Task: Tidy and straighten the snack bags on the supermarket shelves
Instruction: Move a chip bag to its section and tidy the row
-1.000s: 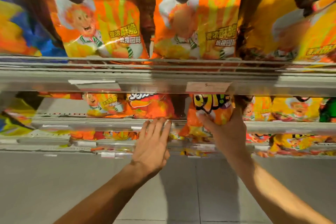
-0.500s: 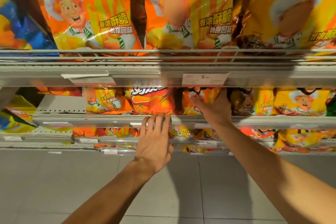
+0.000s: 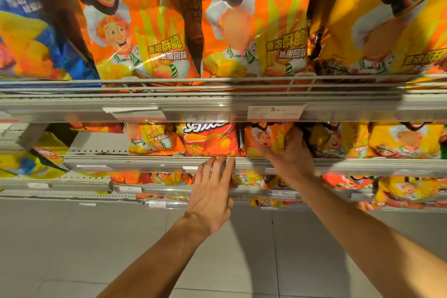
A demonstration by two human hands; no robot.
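Observation:
Rows of orange and yellow snack bags fill the shelves. On the second shelf (image 3: 150, 161) stands an orange chef-print bag (image 3: 268, 138), and my right hand (image 3: 289, 152) grips its right side with fingers curled around the edge. To its left stands a red-orange bag (image 3: 209, 138). My left hand (image 3: 212, 191) reaches up with straight fingers, the tips touching the shelf's front edge just below that red-orange bag. Large orange chef bags (image 3: 142, 31) stand on the top shelf.
A price tag (image 3: 275, 112) hangs on the top shelf rail. Yellow bags (image 3: 406, 140) stand to the right on the second shelf, a blue bag (image 3: 29, 31) at top left. Lower shelves hold more bags. Grey floor tiles (image 3: 96, 249) lie below.
My right hand has pushed the orange chef bag up and back onto the second shelf, where it now stands. My left hand has crept slightly up to the shelf edge.

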